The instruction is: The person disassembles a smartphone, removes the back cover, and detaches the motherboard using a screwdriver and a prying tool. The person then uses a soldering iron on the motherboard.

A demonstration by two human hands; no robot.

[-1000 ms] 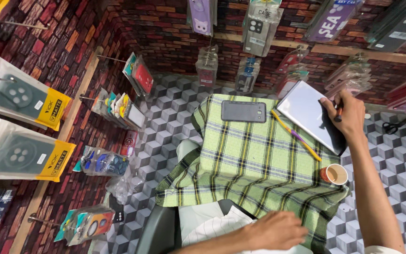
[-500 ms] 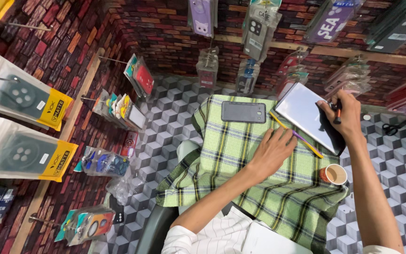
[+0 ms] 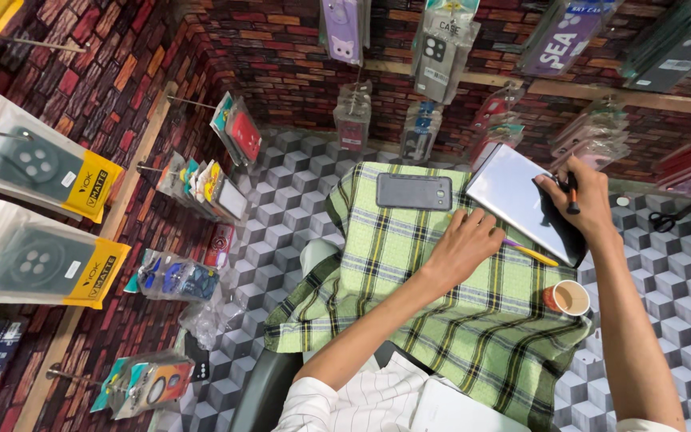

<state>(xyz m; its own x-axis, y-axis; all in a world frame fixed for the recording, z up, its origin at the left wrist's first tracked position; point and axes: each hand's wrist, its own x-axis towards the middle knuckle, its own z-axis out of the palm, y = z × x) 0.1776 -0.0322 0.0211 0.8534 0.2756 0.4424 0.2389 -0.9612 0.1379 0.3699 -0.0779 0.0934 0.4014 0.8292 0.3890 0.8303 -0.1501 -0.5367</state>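
- Hands first: my left hand (image 3: 464, 244) is lying loosely open, palm down, on the green and yellow plaid cloth (image 3: 409, 272), its fingertips reaching the thin yellow and purple pencil-like stick (image 3: 531, 252); my right hand (image 3: 581, 196) is closing around a small dark tool with an orange band (image 3: 572, 194) and resting on the near corner of the glossy rectangular sheet.
- Red and brown brick-pattern wall (image 3: 121, 88) is taking up the left and top of the view, with packaged phone cases (image 3: 33, 168) hanging on pegs along it.
- Grey cube-pattern counter (image 3: 281, 208) is lying under everything, showing around the cloth.
- That plaid cloth is draping over a raised stand in the middle and is carrying all the working things.
- Glossy grey rectangular sheet on a dark backing (image 3: 517, 200) is sitting tilted at the cloth's far right corner, under my right hand.
- Dark grey textured phone back cover (image 3: 414, 192) is lying flat at the cloth's far edge, just beyond my left hand and apart from it.
- Small paper cup of brown drink (image 3: 567, 298) is standing upright on the cloth's right side, near my right forearm.
- Black-handled scissors (image 3: 673, 216) are lying on the counter at far right, well apart.
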